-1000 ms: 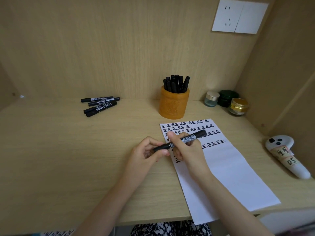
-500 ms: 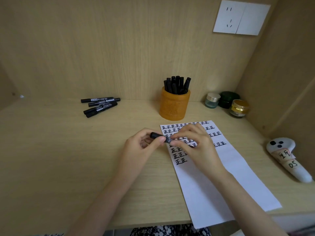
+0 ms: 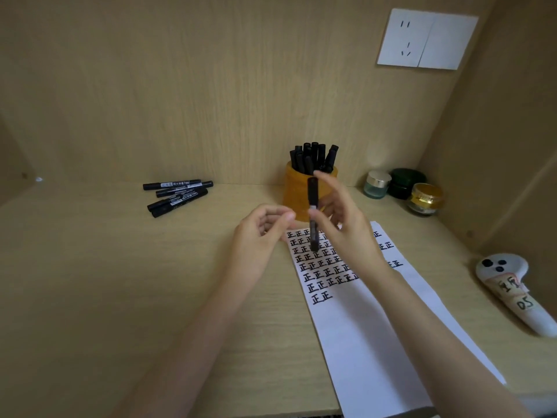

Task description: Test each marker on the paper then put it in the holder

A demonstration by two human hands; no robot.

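The black marker [image 3: 313,212] stands nearly upright in the air, above the top rows of characters on the paper [image 3: 376,327] and just in front of the orange holder [image 3: 294,194]. The right hand [image 3: 346,227] pinches it about mid-barrel, with the other fingers fanned out loosely. That looks to me like a light hold for a lift over a rim, and if it slips the marker falls onto the written sheet. Whether the cap is fully seated I cannot tell, since the picture is blurred there. The left hand [image 3: 259,236] hangs beside it with thumb and fingers loosely curled, and I can make out nothing in it. The bigger risk is the holder itself. It is already crammed with standing markers [image 3: 313,156] (their tops bristle well above the rim), so the new one could catch on a cap and bounce out, or push the holder back towards the wall. A slanted entry would make that worse. Well off to the left on the desk [image 3: 120,282] lie four loose markers [image 3: 177,196], not yet tested by the look of it. The little jars [image 3: 376,184] to the right are out of harm's way.
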